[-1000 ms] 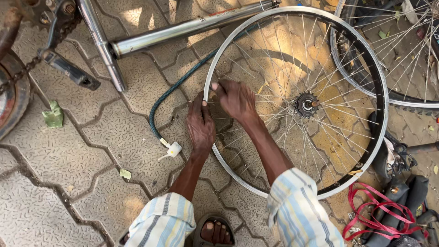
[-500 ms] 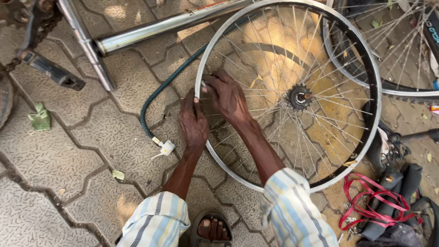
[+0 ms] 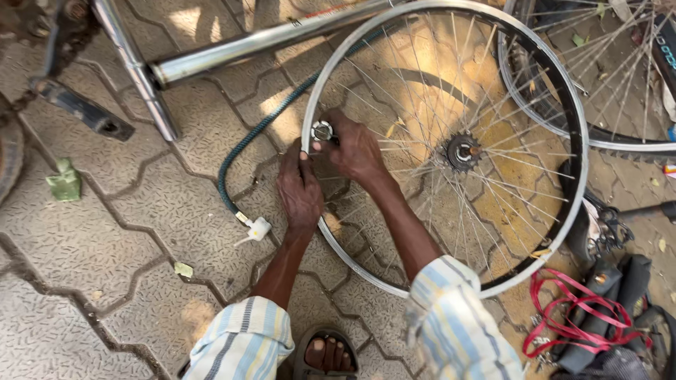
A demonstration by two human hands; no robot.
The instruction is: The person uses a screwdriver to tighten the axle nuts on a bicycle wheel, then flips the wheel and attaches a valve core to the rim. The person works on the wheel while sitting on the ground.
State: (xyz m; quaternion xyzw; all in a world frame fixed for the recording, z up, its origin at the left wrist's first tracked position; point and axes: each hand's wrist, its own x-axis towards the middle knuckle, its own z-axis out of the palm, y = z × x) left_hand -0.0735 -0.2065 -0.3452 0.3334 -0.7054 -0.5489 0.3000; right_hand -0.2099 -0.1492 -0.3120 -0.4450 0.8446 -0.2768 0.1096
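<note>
Both hands (image 3: 331, 169) on wheel rim (image 3: 563, 105)

**One head camera, looking down**

The only view comes from the person's head and faces steeply down at the paved floor (image 3: 105, 232). It is close to the bicycle wheel (image 3: 451, 151), which fills the upper right; striped sleeves (image 3: 243, 341) enter below the wheel.

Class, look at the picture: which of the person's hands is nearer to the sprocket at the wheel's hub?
Right. The right hand reaches inside the rim among the spokes, left of the sprocket but apart from it. The left hand grips the rim, farther left.
</note>
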